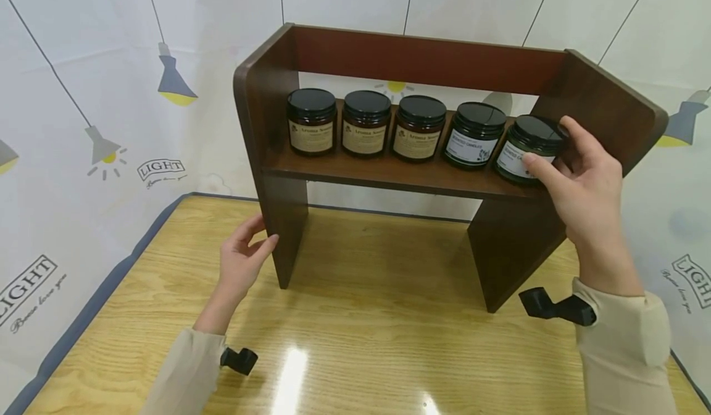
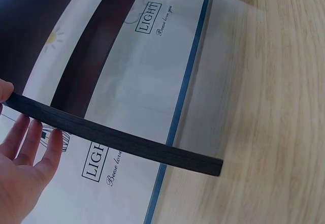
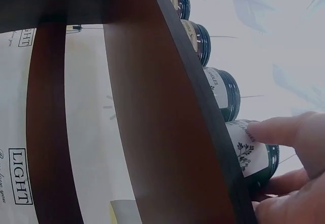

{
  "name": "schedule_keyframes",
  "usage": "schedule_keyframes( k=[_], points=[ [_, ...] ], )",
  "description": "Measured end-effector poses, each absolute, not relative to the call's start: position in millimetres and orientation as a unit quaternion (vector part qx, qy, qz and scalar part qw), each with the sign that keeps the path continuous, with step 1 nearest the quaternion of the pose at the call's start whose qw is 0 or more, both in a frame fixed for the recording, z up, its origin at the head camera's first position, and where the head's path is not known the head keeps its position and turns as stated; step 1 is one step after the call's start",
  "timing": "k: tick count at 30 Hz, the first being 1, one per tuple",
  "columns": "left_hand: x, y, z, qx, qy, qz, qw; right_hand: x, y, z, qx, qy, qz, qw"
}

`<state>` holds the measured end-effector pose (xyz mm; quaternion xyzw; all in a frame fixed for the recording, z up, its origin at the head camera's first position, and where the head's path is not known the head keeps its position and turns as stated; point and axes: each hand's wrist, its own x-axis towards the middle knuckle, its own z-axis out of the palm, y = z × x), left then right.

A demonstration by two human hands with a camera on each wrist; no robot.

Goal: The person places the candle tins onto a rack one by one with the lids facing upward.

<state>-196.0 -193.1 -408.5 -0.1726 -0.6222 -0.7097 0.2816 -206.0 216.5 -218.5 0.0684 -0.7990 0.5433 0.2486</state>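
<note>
My right hand (image 1: 591, 189) grips the green scented candle jar (image 1: 513, 160) at the right end of the shelf board, thumb on its white label and fingers round its far side. In the right wrist view the same jar (image 3: 251, 155) stands at the board's edge. My left hand (image 1: 244, 255) holds the left side panel of the dark wooden shelf (image 1: 400, 183) low down, with the panel edge between thumb and fingers. Left of the gripped jar stand another green candle jar (image 1: 472, 146) and three brown candle jars with beige labels, the nearest brown jar (image 1: 416, 140) among them.
The shelf stands on a light wooden table (image 1: 355, 341). Its raised right side panel (image 1: 616, 112) is close beside my right hand. A white cloth backdrop (image 1: 111, 174) with printed lamps rises behind and at both sides.
</note>
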Motion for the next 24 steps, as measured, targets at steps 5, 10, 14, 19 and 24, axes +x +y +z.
schedule_keyframes(
  k=[5, 10, 14, 19, 24],
  points=[
    [-197, -192, -409, -0.172, -0.623, -0.709, 0.282, -207, 219, -217, 0.084, -0.812, 0.531, 0.227],
    [-198, -191, -409, -0.171, -0.626, -0.707, 0.281, -206, 219, -216, 0.078, -0.808, 0.542, 0.217],
    [-196, -189, -408, -0.162, -0.637, -0.701, 0.276, -198, 215, -221, 0.059, -0.8, 0.547, 0.241],
    [-188, -187, -404, -0.124, -0.677, -0.668, 0.283, -178, 202, -237, 0.073, -0.769, 0.55, 0.317],
    [-174, -181, -396, -0.055, -0.715, -0.616, 0.326, -153, 187, -255, 0.104, -0.75, 0.548, 0.356]
  ],
)
